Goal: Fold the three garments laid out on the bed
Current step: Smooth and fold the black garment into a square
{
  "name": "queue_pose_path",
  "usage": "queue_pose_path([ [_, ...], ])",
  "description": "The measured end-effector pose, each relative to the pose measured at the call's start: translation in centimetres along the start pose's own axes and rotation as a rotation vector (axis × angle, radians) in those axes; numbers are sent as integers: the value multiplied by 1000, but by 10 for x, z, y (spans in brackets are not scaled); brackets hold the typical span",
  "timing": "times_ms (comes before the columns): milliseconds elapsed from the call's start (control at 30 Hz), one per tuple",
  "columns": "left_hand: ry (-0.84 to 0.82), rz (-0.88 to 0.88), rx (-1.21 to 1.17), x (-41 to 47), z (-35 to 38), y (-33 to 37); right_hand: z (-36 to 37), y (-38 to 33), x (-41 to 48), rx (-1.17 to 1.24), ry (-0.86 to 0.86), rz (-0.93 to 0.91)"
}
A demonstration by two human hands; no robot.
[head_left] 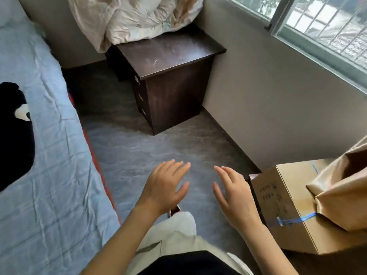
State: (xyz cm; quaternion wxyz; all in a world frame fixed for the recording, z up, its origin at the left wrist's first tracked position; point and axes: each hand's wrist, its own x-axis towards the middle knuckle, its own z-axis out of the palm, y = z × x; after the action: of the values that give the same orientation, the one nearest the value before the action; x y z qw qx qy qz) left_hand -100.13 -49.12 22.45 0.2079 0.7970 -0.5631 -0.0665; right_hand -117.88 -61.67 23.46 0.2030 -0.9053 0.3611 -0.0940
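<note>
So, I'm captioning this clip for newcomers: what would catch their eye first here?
The left hand and right hand are held open side by side over the floor at bottom centre. At far left a black garment lies on the blue bed, untouched. Ahead, a dark nightstand bears a crumpled cream duvet.

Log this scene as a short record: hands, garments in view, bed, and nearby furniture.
left hand: open, empty, above the floor
right hand: open, empty, near the cardboard box
garment in view: one black garment, lying on the bed, partly out of frame
bed: wrinkled blue sheet
nightstand: dark wood, crumpled quilt on top
</note>
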Motion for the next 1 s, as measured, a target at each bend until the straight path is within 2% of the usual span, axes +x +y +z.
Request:
queue_pose_path([
  [167, 115, -44, 22, 110, -37, -37, -24, -3, 126, 6, 17, -112],
  [367, 192, -221, 28, 175, -44, -86, -15, -12, 256, 10, -77, -263],
  [567, 219, -526, 12, 236, -32, -136, 15, -25, 410, 29, -231, -471],
  [700, 355, -745, 31, 281, -58, -162, 22, -56, 508, 42, -363, -676],
  [833, 511, -953, 80, 298, -85, -181, 34, -104, 578, 53, -442, -911],
  [1000, 547, -1239, 99, 282, -88, -197, 73, -173, 624, 91, -552, -1140],
])
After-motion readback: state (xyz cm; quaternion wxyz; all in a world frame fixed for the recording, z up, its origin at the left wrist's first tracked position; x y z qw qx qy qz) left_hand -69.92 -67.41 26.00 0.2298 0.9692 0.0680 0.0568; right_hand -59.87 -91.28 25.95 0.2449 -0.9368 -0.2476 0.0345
